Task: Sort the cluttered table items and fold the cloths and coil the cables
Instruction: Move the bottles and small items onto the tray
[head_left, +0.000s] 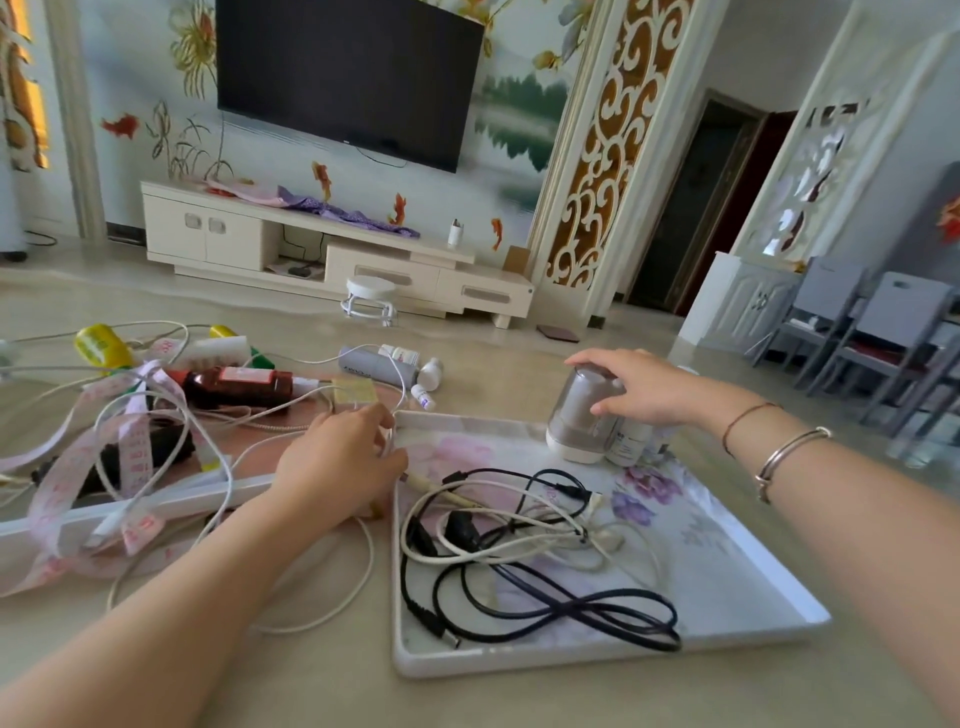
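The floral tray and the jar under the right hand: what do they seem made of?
The floral tray: probably glossy plastic or melamine, judging by its smooth white rim and printed flowers with sheen. The jar, which the right hand grips from above: likely translucent smoky plastic on an opaque white base, though glass cannot be excluded.

Bare beige counter (519, 701) is left open in front; tangled black and white cables (519, 545) obstruct the floral white tray (753, 587).

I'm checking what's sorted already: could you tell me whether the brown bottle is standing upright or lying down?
Lying down: the brown bottle rests on its side in the left tray, among cables.
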